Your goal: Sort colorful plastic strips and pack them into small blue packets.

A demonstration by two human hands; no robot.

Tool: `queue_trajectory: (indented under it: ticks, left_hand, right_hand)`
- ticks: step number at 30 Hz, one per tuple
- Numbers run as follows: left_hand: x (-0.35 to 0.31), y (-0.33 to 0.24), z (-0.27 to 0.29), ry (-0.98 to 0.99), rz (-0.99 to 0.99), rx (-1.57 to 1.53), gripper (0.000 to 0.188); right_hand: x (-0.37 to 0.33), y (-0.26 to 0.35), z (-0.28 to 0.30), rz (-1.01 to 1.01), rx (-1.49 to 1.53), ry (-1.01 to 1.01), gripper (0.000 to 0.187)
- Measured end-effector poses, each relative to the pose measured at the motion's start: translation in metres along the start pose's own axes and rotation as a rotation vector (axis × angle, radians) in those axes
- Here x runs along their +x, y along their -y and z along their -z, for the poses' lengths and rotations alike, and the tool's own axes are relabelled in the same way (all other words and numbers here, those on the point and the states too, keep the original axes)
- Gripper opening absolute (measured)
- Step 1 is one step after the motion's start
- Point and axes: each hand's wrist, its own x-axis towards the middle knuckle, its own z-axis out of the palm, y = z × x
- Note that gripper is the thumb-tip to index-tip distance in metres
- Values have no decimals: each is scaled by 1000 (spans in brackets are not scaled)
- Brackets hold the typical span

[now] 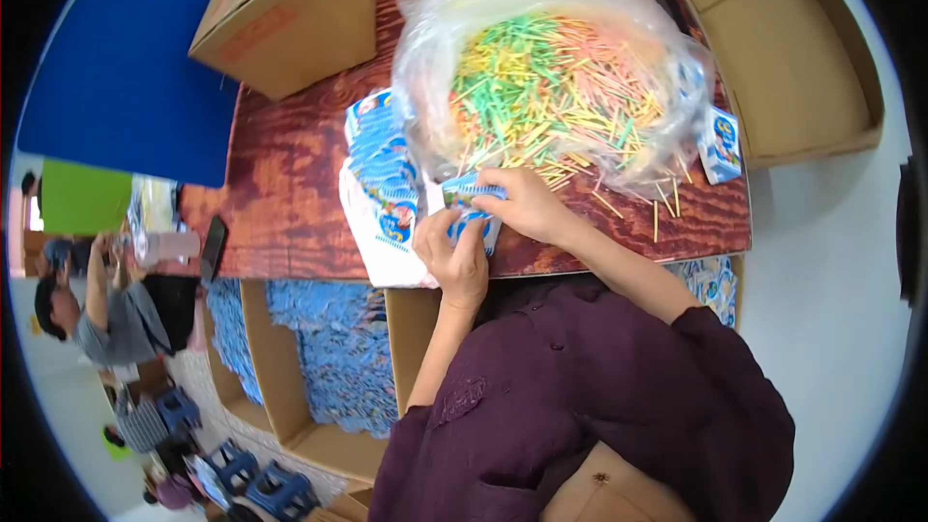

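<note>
**Blue packet [464, 190] pinched near the red-streaked table's [280, 217] edge**

The packet is pinched by the right hand's [527, 205] fingers; the left hand [454, 259] is curled just below, its grip unclear. Light edge pressure should avoid creasing. Sticks [551, 87] are heaped in clear plastic [422, 48] at one o'clock; a person [124, 324] is seen at eight.

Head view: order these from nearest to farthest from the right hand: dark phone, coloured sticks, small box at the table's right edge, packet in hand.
1. Packet, in the right hand.
2. Coloured sticks, just beyond.
3. Small box, to the right.
4. Dark phone, far left.
</note>
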Motion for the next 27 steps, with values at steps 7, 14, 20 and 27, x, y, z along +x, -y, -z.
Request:
queue_trajectory:
  ticks: [7, 14, 20, 27]
  left_hand:
    - [22, -20, 10, -78, 366, -390, 11]
    - [25, -21, 4, 345, 486, -716, 6]
    - [36, -31, -5, 439, 570, -774, 6]
    - [27, -23, -11, 429, 565, -755, 8]
  right_hand:
    - [-11, -15, 11, 200, 448, -71, 8]
    - [-28, -14, 17, 212, 278, -335, 17]
    - [-29, -26, 48, 212, 265, -282, 13]
    - [39, -114, 142, -70, -667, -628, 20]
